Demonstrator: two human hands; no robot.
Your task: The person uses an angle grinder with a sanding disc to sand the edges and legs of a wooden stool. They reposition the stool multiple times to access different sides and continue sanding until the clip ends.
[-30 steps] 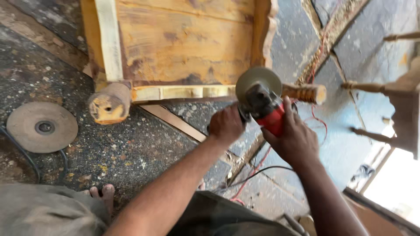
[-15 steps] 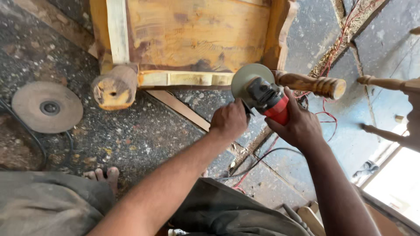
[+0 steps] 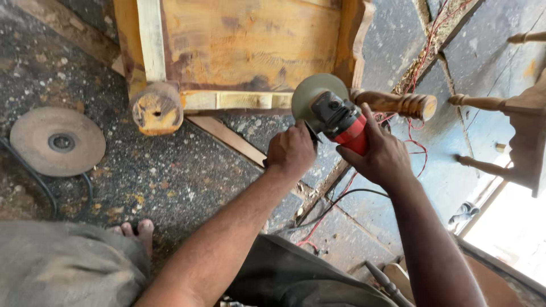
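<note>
My right hand (image 3: 378, 152) grips the red body of an angle grinder (image 3: 335, 116). My left hand (image 3: 291, 152) is closed on the grinder's side, just below its round sanding disc (image 3: 310, 91). The disc sits at the corner of an overturned wooden table (image 3: 250, 45), beside a turned table leg (image 3: 398, 103) that points right. A second, thick round leg (image 3: 156, 108) faces me at the table's left corner.
A loose abrasive disc (image 3: 57, 141) lies on the speckled floor at left, with a black cable beside it. Red wires (image 3: 418, 79) trail past the turned leg. Another wooden stool (image 3: 512, 108) lies on its side at right. My bare toes (image 3: 136, 230) show at lower left.
The view has shifted so the table and legs sit lower and further right in frame. Both hands keep their hold on the grinder at the same table corner.
</note>
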